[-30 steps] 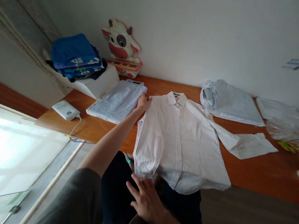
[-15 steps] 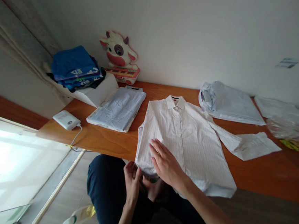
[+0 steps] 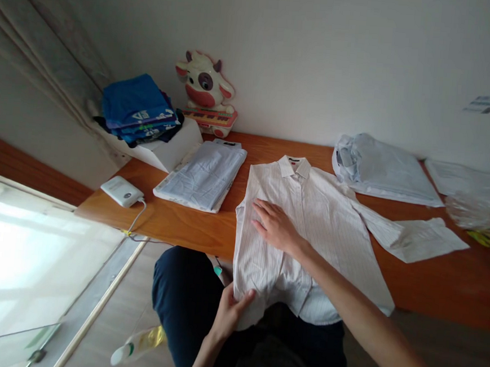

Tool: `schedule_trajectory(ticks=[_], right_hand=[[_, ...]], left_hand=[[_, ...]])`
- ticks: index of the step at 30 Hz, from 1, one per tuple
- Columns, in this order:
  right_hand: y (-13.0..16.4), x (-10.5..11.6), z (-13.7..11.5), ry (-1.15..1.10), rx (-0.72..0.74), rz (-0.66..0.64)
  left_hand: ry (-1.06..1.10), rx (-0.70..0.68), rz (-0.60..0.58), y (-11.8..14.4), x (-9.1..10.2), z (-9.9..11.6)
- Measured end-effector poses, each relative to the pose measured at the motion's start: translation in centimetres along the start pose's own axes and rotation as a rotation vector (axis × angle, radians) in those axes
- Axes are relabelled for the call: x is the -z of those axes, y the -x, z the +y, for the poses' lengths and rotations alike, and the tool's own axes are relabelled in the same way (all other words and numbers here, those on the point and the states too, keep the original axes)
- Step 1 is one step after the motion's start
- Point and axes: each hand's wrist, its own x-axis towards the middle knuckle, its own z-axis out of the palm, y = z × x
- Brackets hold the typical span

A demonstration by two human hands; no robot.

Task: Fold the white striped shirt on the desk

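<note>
**Right hand flat on the shirt, left hand pinching the hem**

Right hand [image 3: 276, 227] lies palm down on the striped shirt [image 3: 309, 234], fingers spread and pressed into the cloth just left of the button line. Half a second ago it sat lower, near the bottom edge; now it has slid up toward the chest, smoothing as it goes. Left hand [image 3: 230, 312] is below the table [image 3: 182, 224] edge, thumb and fingers pinched on the lower left corner of the shirt, which hangs over the edge toward the lap. A moment back that hand was bunched under the hem; a full second ago it was up at the shoulder, beside the folded shirt [image 3: 201, 177].

So the left side is already turned in, with the sleeve folded over the front, and the hands now look to be flattening and tensioning that fold. The other sleeve [image 3: 410, 239] lies stretched out to the right, not yet folded.

Further out: a crumpled pale shirt [image 3: 382, 169] at the back, a stack of blue clothes [image 3: 136, 107] on a white box, a cow toy [image 3: 205, 90] against the wall, and a white charger [image 3: 122, 191] near the table's left corner.
</note>
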Motion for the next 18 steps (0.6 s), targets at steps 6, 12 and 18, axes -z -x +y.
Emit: schedule_trajectory(ticks=[6, 12, 18], right_hand=[[-4.8, -3.9, 0.6, 0.115, -0.059, -0.031], [-4.5, -4.6, 1.5, 0.123, -0.032, -0.012], [-4.8, -5.1, 2.0, 0.114, -0.034, -0.026]], left_hand=[[0.032, -0.067, 0.050, 5.2, -2.4, 1.0], [-0.153, -0.174, 0.093, 9.3, -3.8, 1.6], [-0.254, -0.273, -0.009, 10.1, -5.0, 3.8]])
